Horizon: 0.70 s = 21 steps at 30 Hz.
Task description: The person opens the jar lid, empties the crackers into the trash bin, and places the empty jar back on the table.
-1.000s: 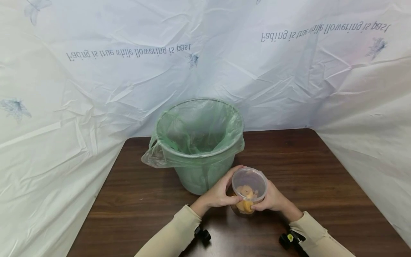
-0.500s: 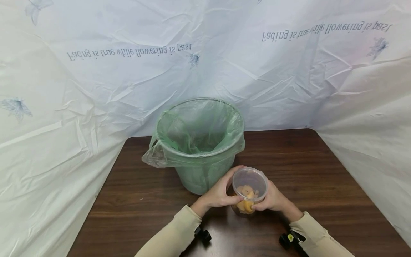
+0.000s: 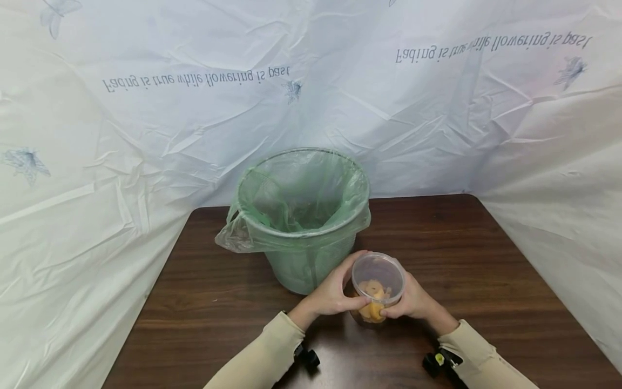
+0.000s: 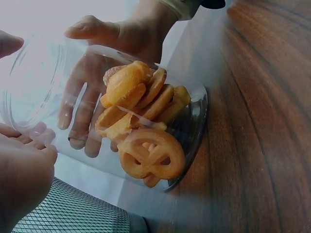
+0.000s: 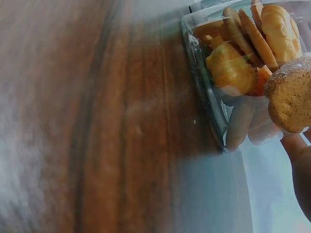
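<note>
**Cookies [image 4: 152, 158] inside, clear container [image 3: 381, 266] secured by two hands**

We judge the pick-up grip to be complete: the left hand [image 3: 332, 294] and the right hand [image 3: 412, 300] each curl round one side of the container, thumbs on its near face. Neither has let go, so the release is a step not yet done.

The container is at the near side of the table [image 3: 466, 259], right of centre, with its round top facing us. Its base is at or just above the wood; we cannot tell whether it touches. Nor can we tell whether the top is covered or open.

We see the cookies gathered toward the base, and none on the visible tabletop, so emptying looks undone to us. Farther off and to the left, the mesh bin [image 3: 293, 274] stands upright, its green liner [image 3: 243, 237] folded over the rim. That fitting seems finished; we make out no cookies within.
</note>
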Available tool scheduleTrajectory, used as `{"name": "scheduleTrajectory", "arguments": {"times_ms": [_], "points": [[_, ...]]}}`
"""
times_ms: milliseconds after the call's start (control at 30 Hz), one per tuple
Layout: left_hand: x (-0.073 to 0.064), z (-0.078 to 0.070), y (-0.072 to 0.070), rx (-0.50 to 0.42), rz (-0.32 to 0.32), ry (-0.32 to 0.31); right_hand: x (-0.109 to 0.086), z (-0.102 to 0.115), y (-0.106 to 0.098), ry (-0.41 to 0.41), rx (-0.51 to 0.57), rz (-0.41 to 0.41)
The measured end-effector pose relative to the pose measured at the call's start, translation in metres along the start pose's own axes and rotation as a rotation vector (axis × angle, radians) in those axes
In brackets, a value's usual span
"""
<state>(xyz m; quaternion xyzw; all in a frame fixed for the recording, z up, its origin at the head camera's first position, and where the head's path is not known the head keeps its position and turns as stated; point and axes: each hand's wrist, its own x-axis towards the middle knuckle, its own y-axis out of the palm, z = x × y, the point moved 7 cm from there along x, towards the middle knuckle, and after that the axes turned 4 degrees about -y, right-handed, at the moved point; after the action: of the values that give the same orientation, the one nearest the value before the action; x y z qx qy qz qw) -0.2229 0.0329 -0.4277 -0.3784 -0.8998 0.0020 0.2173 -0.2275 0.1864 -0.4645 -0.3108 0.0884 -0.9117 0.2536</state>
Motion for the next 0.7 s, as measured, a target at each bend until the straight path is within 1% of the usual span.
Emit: {"name": "scheduleTrajectory", "arguments": {"times_ms": [100, 233, 400, 600, 700], "points": [[-0.0004, 0.0009, 0.0002, -0.003, -0.021, -0.006, 0.0002, 0.0000, 0.0001, -0.002, -0.005, 0.000], [-0.0017, 0.0010, 0.0004, 0.020, -0.050, 0.002, 0.0003, 0.0003, 0.0007, -0.010, 0.001, 0.007], [-0.0028, -0.0002, 0.0012, 0.042, -0.063, 0.013, 0.0006, 0.0007, 0.0007, -0.010, 0.002, 0.007], [-0.0042, -0.0015, 0.0020, 0.022, -0.076, -0.004, 0.0000, 0.0007, 0.0006, -0.015, -0.008, 0.006], [-0.0052, -0.0012, 0.0019, 0.052, -0.098, -0.019, -0.0004, 0.0007, 0.0004, -0.021, -0.010, 0.005]]}}
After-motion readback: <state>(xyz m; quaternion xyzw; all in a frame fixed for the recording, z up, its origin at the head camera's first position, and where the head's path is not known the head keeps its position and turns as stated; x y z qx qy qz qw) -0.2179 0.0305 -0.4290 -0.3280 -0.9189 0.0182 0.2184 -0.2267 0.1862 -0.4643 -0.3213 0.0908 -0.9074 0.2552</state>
